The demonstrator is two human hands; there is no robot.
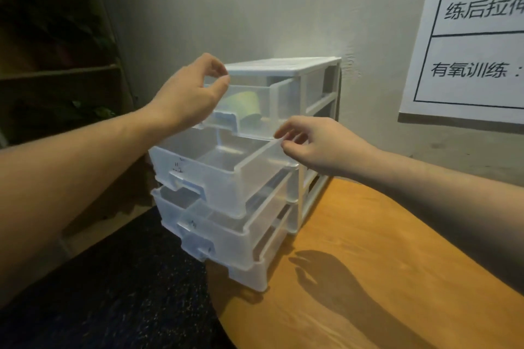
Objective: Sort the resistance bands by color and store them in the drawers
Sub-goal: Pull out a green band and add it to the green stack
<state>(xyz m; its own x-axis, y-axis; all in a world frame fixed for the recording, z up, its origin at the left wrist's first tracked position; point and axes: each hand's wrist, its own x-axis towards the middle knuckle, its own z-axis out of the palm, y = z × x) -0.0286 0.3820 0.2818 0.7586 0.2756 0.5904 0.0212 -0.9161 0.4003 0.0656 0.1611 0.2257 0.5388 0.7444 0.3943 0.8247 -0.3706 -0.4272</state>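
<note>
Right, risks first, nearest outward. The drawer unit sits at the very edge of the wooden table, and 4 clear drawers are pulled out over the dark speckled floor below. With that much hanging forward, I'd judge a hard pull or a downward press could tip the whole unit off the edge. The 2 lowest drawers look empty, so little weight holds the back down.

Right hand: fingertips pinch together on the rear corner of the second drawer, on its thin side wall. That wall is flexible plastic; pulling from 1 corner could skew the drawer and jam it in its rails.

Left hand: thumb and forefinger clamp the front rim of the top drawer. Both hands working 2 drawers at once means uneven force on a light frame.

The band, pale yellow-green, lies inside the top drawer, seen blurred through the front wall. I can't tell whether it is folded or rolled. No other bands in view, so sorting progress is unclear.

Materials: drawers are frosted translucent plastic, smooth, boxy, with notched handles; frame is opaque white plastic with a flat lid. Table is glossy orange-toned wood with a curved edge. Behind: rough grey wall, printed paper chart, dim wooden shelf far left.
</note>
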